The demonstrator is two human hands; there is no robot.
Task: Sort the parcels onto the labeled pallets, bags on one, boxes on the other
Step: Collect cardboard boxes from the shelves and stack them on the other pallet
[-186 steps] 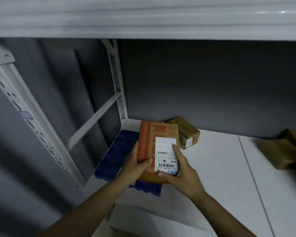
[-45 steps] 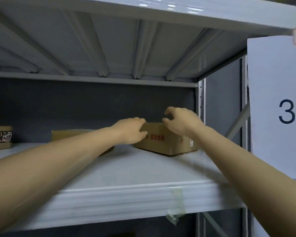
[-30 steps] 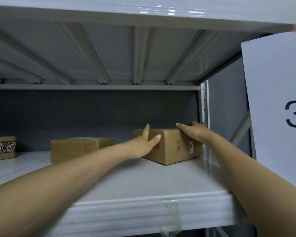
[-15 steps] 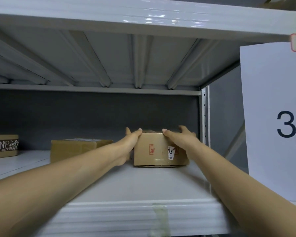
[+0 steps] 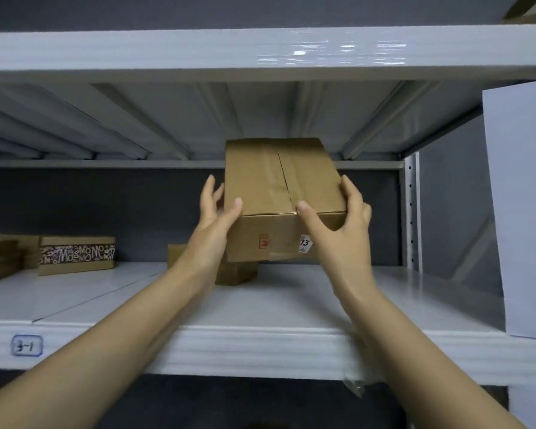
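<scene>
one box [image 5: 280,181] now off shelf [image 5: 276,305]

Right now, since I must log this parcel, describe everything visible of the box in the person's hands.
The cardboard box is plain brown, its top flaps closed by a taped centre seam. Its near side carries a red mark and a white sticker reading 73. It is held above the shelf, tilted so its top faces the camera. The left hand and right hand grip its sides, thumbs on top.
</scene>
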